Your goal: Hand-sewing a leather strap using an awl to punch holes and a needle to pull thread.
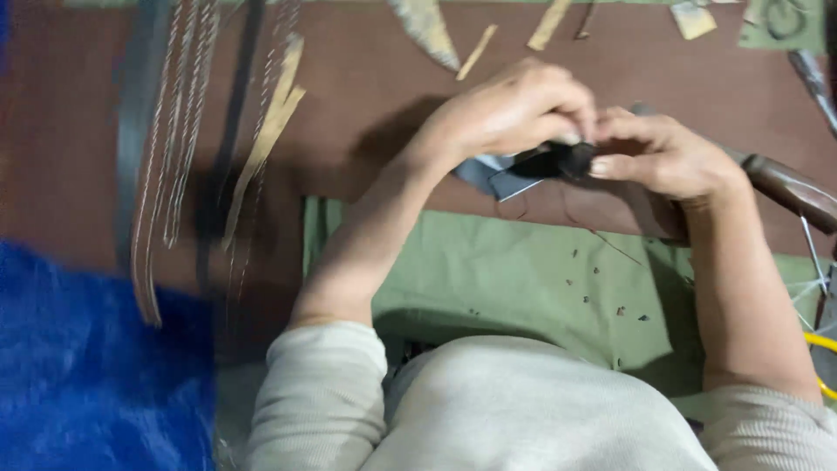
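While both hands meet over the brown mat (pixel 366 96), they pinch one small dark piece (pixel 558 161) betw. fingertips: left hand (pixel 514 113) curled shut on its left end, right hand (pixel 667 157) closed on its right end. Piece sits just above the mat's near edge, where the green cloth (pixel 523 270) starts. Grey sheet (pixel 493 174) lies under the piece, touching the mat. Strips (pixel 174 131) lie well left of the piece; scraps (pixel 475 52) beyond it; wooden handle (pixel 789 187) just right. Cloth w/ small crumbs is open room nearest the piece. Blue fabric (pixel 78 366) far left.
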